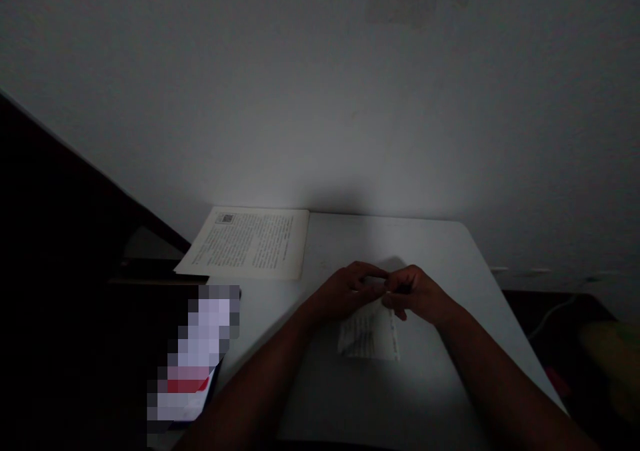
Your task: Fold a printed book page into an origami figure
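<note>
My small sheet (373, 339) is matt paper. I see a smooth table (430, 241) and a matt, patchy wall (300, 104).

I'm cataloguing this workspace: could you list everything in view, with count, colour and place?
wall: one, greyish, behind table
table: one, whitish, against wall
printed sheet: at least one, off-white, table's far left corner
lit screen: one, pale with red, pixelated, table's left side
small paper: one, whitish, under hands
cable: one, pale, right of table
yellowish item: one, blurred, far right
red item: one, unclear, right of table
left hand: one, bare, by small paper
right hand: one, bare, touching small paper
</note>
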The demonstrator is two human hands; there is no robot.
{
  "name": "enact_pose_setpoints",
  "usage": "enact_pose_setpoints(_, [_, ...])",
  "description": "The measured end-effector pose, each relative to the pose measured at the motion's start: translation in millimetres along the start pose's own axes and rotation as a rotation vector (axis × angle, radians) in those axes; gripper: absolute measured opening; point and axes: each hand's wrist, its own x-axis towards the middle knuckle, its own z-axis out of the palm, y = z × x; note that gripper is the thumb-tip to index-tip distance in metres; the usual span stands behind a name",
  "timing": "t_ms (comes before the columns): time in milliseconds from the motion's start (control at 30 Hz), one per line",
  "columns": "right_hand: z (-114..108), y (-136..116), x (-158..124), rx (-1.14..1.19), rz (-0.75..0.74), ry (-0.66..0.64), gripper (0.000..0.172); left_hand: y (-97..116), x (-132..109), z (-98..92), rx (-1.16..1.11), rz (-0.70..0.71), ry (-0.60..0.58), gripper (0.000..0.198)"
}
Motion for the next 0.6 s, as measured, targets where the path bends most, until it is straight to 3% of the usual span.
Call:
enact_pose_setpoints(267, [6, -11, -1, -0.039, -0.005, 0.005, 0.026, -2, -2, 12.9, 0.023, -0.135, 0.262, 0.053])
enact_pose_setpoints(600, [6, -9, -1, -0.060, 0.007, 0.019, 0.026, -1, 1, 19.7, 0.014, -0.098, 0.251, 0.044])
